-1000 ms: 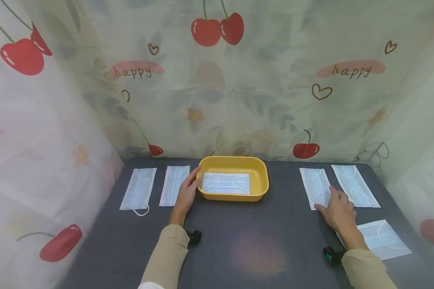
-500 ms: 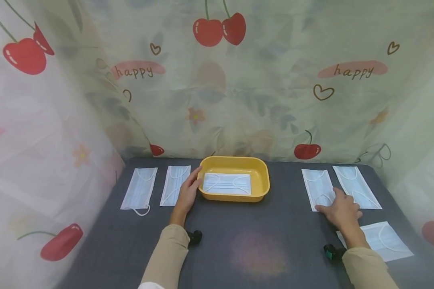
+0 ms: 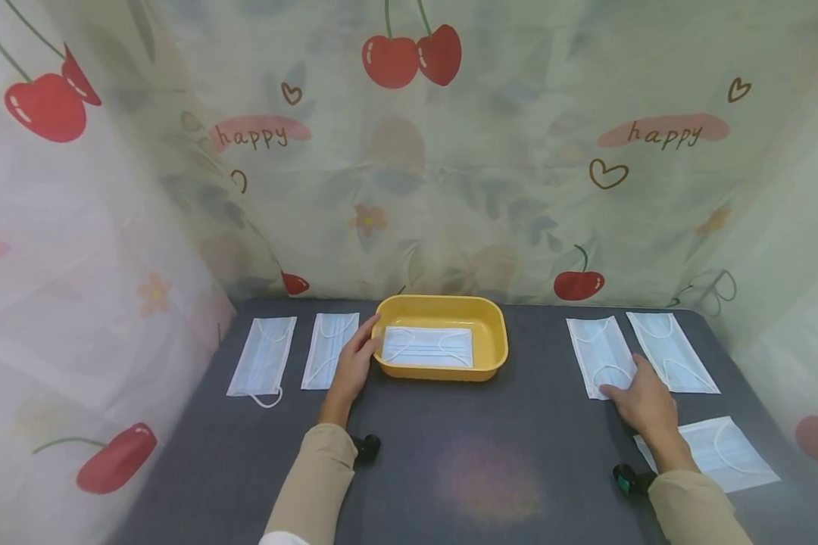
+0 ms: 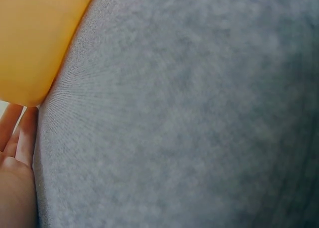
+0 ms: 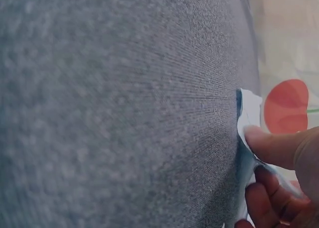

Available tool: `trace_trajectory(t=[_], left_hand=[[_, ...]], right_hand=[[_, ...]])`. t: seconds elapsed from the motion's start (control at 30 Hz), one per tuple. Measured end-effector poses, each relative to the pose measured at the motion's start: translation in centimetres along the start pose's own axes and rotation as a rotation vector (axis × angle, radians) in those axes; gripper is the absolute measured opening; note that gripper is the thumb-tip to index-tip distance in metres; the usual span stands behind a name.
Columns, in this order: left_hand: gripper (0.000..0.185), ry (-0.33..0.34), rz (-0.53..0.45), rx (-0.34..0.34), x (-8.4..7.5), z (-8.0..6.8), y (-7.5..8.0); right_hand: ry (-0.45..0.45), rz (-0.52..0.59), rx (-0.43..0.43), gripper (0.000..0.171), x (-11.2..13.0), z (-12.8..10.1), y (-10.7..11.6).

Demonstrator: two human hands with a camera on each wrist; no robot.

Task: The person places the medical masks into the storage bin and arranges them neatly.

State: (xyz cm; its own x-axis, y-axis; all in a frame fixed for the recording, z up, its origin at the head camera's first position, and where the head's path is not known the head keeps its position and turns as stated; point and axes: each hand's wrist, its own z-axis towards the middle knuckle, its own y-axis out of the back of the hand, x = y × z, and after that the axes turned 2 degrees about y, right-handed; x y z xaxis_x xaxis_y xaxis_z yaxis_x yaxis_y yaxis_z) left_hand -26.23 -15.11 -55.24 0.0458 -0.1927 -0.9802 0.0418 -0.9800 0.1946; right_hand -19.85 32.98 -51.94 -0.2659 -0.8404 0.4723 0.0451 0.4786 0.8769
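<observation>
At the back middle of the table stands a yellow tray (image 3: 443, 373) with a pale blue face mask (image 3: 428, 347) lying flat in it. My left hand (image 3: 351, 368) touches the tray's left side; in the left wrist view its fingers (image 4: 27, 133) look fairly straight against the yellow wall (image 4: 40, 44). On the right, my right hand (image 3: 647, 401) pinches the near edge of another face mask (image 3: 596, 348). The right wrist view shows the thumb (image 5: 274, 146) on top of this mask (image 5: 250, 106), fingers curled beneath, and its edge bent up off the cloth.
Two masks lie left of the tray, one mask (image 3: 262, 356) outermost and one mask (image 3: 329, 348) nearer. Another mask (image 3: 675, 352) lies at the far right, and a further mask (image 3: 725, 454) partly under the right forearm. A printed curtain (image 3: 504, 151) closes off the back and sides.
My right hand's fingers have drawn in from spread over the mask to a pinch at its near edge, and the mask shifted slightly. The left hand and tray stay put.
</observation>
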Motion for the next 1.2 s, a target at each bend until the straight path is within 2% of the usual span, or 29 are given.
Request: trace_trajectory(t=[0.33, 0.6, 0.8, 0.97, 1.2], left_hand=[[0.044, 0.016, 0.004, 0.001, -0.1, 0.2, 0.0], [0.044, 0.010, 0.005, -0.007, -0.1, 0.1, 0.0], [0.044, 0.002, 0.001, -0.006, 0.0, 0.2, -0.1], [0.044, 0.000, 0.005, -0.005, 0.0, 0.2, -0.1], [0.044, 0.001, 0.015, -0.016, 0.0, 0.2, -0.1]], right_hand=[[0.036, 0.083, -0.093, 0.064, 0.3, -0.2, -0.1], [0.123, 0.125, -0.209, 0.046, 0.9, -0.6, 0.1], [0.217, 0.142, -0.336, 0.032, 1.3, -0.7, 0.0], [0.255, 0.155, -0.398, 0.025, 1.8, -0.7, -0.3], [0.272, 0.168, -0.426, 0.022, 2.3, -0.8, -0.2]])
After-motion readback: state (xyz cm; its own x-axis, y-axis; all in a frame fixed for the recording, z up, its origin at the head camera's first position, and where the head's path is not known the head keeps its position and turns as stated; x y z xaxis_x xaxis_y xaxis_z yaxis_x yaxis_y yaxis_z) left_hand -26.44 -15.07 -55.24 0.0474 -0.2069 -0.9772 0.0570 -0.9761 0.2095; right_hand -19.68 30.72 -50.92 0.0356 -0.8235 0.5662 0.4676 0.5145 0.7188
